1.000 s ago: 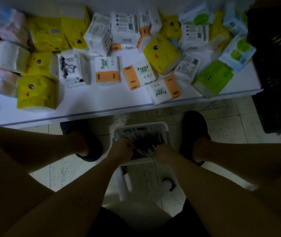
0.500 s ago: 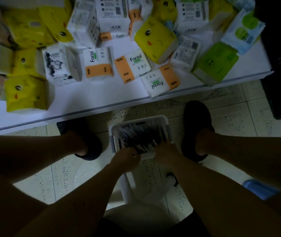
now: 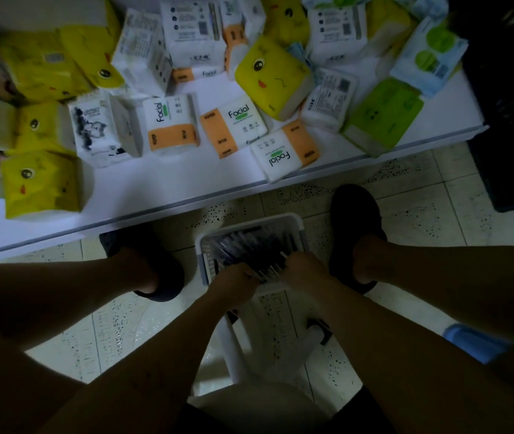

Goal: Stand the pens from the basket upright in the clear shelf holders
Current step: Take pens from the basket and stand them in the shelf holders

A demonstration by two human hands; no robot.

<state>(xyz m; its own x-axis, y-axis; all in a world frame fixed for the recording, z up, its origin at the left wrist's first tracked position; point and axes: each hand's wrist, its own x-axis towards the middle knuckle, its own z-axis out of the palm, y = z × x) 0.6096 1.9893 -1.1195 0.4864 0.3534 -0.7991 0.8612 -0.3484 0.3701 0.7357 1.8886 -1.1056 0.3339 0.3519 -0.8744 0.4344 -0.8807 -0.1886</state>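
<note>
Clenched on dark pens [image 3: 268, 270] with left grip [image 3: 236, 278] and right grip [image 3: 304, 270]. Down in white basket [image 3: 299, 227] on floor, 6 o'clock of counter [image 3: 155, 189].

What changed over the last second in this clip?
Both hands drew back toward the near rim of the basket; the left hand and right hand now appear to grip a bunch of pens between them. The basket and tissue packs stayed put.

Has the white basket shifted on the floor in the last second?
No. The basket still sits between the left shoe and right shoe, as before.
</note>
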